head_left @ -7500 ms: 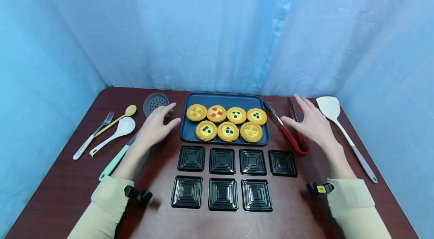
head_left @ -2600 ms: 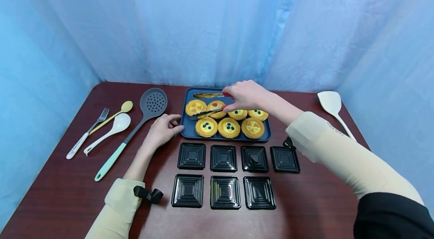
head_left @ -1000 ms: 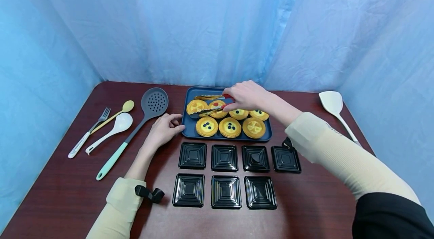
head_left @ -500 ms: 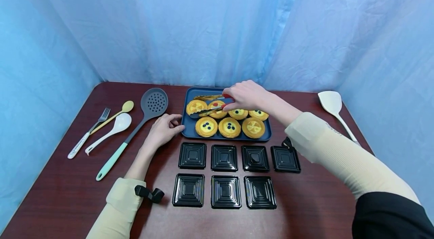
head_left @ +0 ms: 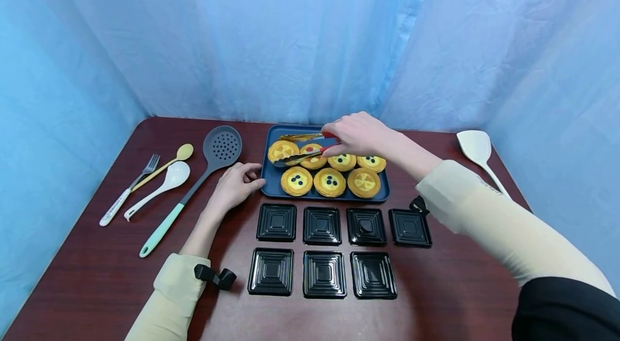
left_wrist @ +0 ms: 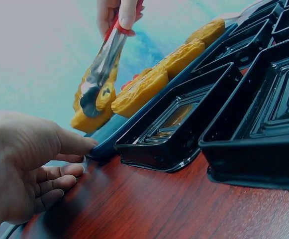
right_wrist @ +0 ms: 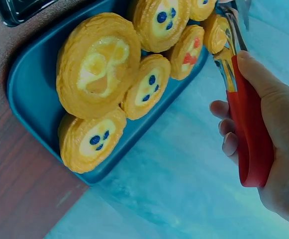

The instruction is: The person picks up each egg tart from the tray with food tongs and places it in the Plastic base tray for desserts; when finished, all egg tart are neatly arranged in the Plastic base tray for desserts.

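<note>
Right hand (head_left: 356, 134) grips red tongs (head_left: 305, 148), tips around back-left tart (head_left: 283, 151) on blue tray (head_left: 271, 182). Left hand (head_left: 234, 185) loosely curled, fingertips touching tray edge, holding nothing.

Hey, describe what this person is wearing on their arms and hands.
Both hands, the left hand and the right hand, are bare, with no gloves. Each forearm has a cream ribbed sleeve; a black upper sleeve shows on the right arm. A small black strapped device sits at each wrist.
</note>
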